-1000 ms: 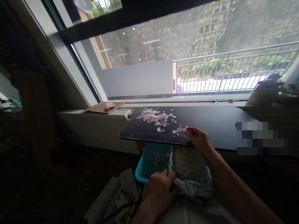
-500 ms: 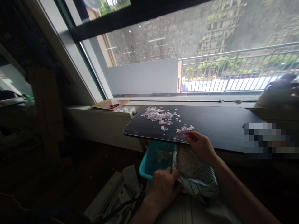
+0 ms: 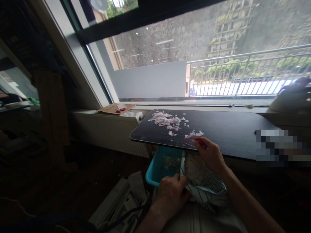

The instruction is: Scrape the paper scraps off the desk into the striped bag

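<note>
From where I stand, the right hand (image 3: pixel 211 152) pinches a translucent pinkish sheet (image 3: pixel 190 141) at the desk's (image 3: pixel 228 129) near edge, just below frame centre, beside loose bits (image 3: pixel 199 133). Best keep it low and flat; the left fingers (image 3: pixel 182 182) grip the patterned cloth (image 3: pixel 213 189), lower centre.

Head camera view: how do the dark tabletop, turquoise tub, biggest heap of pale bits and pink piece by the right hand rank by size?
1. Dark tabletop
2. Turquoise tub, partly hidden and nearer the camera
3. Heap of pale bits
4. Pink piece
</note>
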A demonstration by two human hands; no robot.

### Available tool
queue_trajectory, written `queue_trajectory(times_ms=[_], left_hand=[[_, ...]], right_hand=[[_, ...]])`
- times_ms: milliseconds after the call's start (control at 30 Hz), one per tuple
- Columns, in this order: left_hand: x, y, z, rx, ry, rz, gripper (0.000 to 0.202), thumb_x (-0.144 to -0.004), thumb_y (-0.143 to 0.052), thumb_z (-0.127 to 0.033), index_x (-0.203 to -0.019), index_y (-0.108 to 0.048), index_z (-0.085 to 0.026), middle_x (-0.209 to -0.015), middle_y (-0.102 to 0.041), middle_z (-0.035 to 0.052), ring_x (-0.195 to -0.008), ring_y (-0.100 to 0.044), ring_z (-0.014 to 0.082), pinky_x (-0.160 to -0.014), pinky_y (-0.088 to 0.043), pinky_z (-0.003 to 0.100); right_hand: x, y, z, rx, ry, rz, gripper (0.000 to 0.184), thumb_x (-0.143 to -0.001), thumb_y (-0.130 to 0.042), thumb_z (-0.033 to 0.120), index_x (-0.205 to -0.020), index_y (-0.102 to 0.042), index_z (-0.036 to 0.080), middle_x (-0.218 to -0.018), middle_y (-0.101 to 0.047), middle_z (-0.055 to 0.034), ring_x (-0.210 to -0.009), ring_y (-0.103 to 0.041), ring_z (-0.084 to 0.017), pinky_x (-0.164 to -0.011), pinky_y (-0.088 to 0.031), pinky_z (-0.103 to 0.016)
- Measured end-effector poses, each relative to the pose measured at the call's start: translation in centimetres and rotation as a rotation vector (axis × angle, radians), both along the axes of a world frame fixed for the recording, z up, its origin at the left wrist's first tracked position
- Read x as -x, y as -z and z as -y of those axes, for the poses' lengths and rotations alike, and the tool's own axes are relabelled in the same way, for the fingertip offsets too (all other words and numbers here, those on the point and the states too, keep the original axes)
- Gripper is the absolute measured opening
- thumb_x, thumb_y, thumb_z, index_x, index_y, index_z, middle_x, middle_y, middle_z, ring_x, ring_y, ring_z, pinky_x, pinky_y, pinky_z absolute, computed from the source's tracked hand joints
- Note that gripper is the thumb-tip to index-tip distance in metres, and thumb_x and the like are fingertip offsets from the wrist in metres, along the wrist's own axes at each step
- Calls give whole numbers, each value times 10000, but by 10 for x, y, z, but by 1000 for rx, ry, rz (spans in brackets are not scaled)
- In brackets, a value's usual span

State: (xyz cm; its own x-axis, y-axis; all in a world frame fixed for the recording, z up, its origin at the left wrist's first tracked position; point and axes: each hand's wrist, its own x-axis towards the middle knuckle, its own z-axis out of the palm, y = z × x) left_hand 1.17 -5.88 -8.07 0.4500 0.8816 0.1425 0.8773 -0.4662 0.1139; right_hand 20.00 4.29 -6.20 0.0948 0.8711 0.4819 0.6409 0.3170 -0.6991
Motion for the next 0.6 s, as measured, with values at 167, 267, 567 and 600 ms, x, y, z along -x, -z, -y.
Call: queue_trajectory(times_ms=[167, 267, 567, 600], left_hand=[[0, 1, 0, -16, -1, 9, 136, -780, -577, -285, -908, -556, -242, -805, -584, -1, -701, -569, 202, -588, -354, 293], [1, 2, 0, -23, 2, 17, 135, -779, -580, -285, -904, -552, -242, -808, -586, -4, -698, -569, 198, -582, -346, 290], [0, 5, -1, -22, -12, 19, 111, -779, -579, -283, -871, -540, -236, -793, -579, -5, -693, -565, 193, -575, -331, 280], [0, 5, 0, -20, -9, 18, 112, -779, -577, -280, -875, -540, -235, -791, -578, -4, -692, -564, 193, -576, -331, 279]], right_hand=[[4, 0, 3, 23, -108, 25, 282, -812, -513, 411, -945, -682, 229, -754, -686, -17, -627, -581, -151, -622, -448, -264], [2, -2, -5, 9, -144, -15, 292, -805, -519, 408, -949, -685, 216, -727, -677, -17, -621, -571, -146, -610, -447, -257], [-9, -12, -18, 19, 9, 81, 269, -781, -534, 375, -948, -682, 225, -727, -682, -11, -646, -593, -162, -614, -425, -274], [-5, -10, -14, 23, -21, 74, 262, -787, -527, 368, -943, -680, 224, -732, -683, -11, -650, -594, -159, -623, -429, -273]])
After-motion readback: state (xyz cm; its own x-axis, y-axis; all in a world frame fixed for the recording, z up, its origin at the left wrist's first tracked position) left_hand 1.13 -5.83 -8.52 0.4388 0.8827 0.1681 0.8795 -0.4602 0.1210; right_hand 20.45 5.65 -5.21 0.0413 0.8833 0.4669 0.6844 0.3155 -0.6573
